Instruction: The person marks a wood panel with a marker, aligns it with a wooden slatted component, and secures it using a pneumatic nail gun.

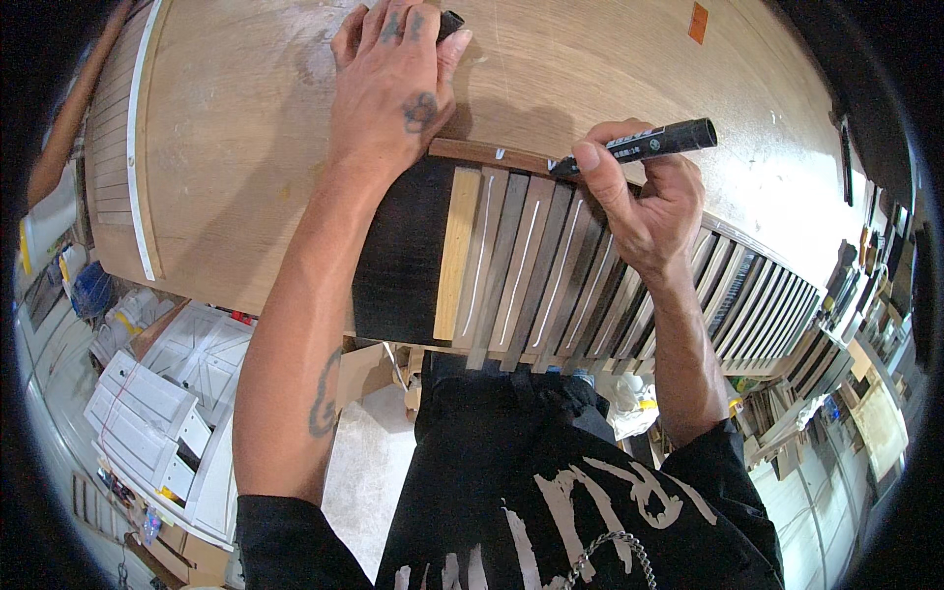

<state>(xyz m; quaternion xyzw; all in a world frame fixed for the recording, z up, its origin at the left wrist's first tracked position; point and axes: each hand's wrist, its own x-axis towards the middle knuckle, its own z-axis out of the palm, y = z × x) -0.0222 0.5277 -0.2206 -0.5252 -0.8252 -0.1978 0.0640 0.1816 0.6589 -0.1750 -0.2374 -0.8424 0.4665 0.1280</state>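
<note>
While the left hand (393,93) pinches a black cylinder (450,24), the right hand (649,197) grips a marker (669,141), tip (563,168) jutting left.

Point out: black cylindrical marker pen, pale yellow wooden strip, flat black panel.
Black cylindrical marker pen (643,147): head view, middle of barrel.
Pale yellow wooden strip (457,254): head view, mid-length.
Flat black panel (405,251): head view, uncovered face.

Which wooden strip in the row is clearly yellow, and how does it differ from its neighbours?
The leftmost strip, right beside the wide black panel; its wood is yellow, whereas the neighbouring strips are brown and grey.
</note>
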